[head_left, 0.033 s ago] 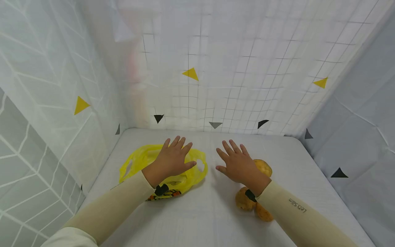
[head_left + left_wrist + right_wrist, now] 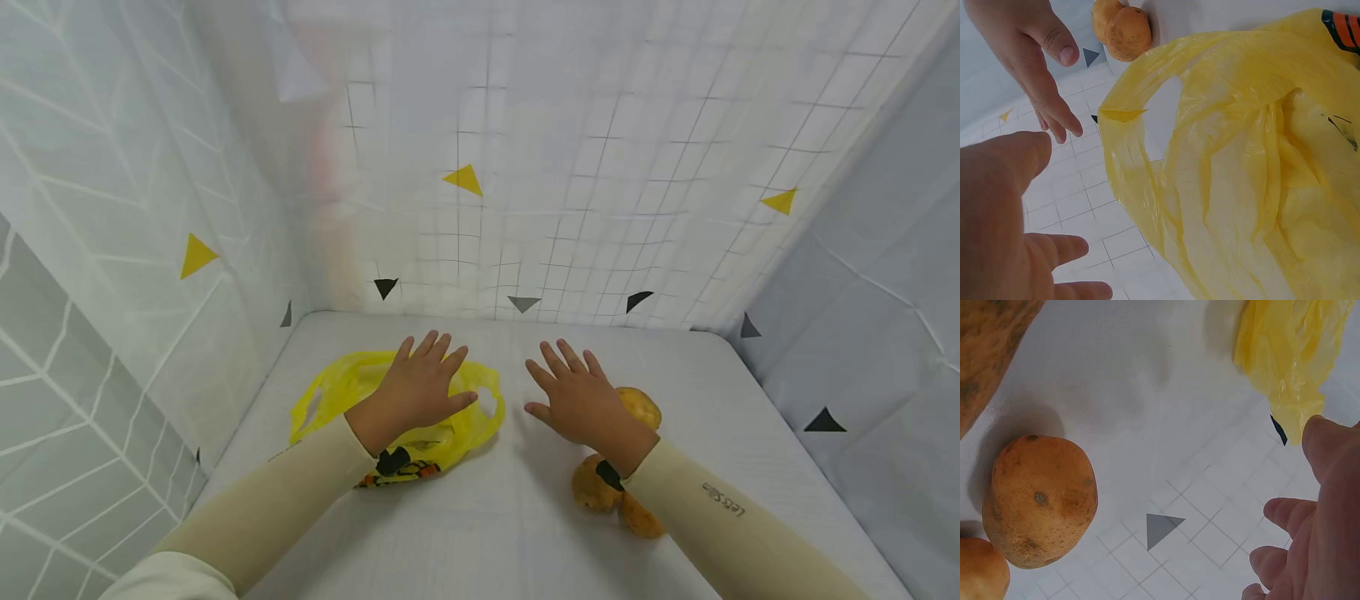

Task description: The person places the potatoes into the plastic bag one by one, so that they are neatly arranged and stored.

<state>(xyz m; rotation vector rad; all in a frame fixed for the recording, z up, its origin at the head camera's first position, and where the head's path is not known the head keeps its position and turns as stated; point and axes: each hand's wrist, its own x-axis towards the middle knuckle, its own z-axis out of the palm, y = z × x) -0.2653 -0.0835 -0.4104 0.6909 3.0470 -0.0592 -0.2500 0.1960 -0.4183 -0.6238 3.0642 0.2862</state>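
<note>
A thin yellow plastic bag (image 2: 345, 379) lies crumpled on the left of the white table, its loop handles spread and a black and orange print at its near edge. Above it hovers my left hand (image 2: 422, 390), fingers spread and nothing held. My right hand (image 2: 579, 404) is also spread out, palm down, in front of the potatoes. Three brown potatoes are in view: one potato (image 2: 639, 408) beyond my right wrist, another (image 2: 595, 485) nearer, and a third (image 2: 642, 518) partly hidden under the sleeve. The right wrist view shows a potato (image 2: 1040, 501) apart from the fingers.
A white covered table (image 2: 480, 550) carries everything. Pale sheets with grid lines (image 2: 585, 167) rise at the back, and more sheets (image 2: 885, 275) stand on both sides. Yellow, black and grey triangles mark them.
</note>
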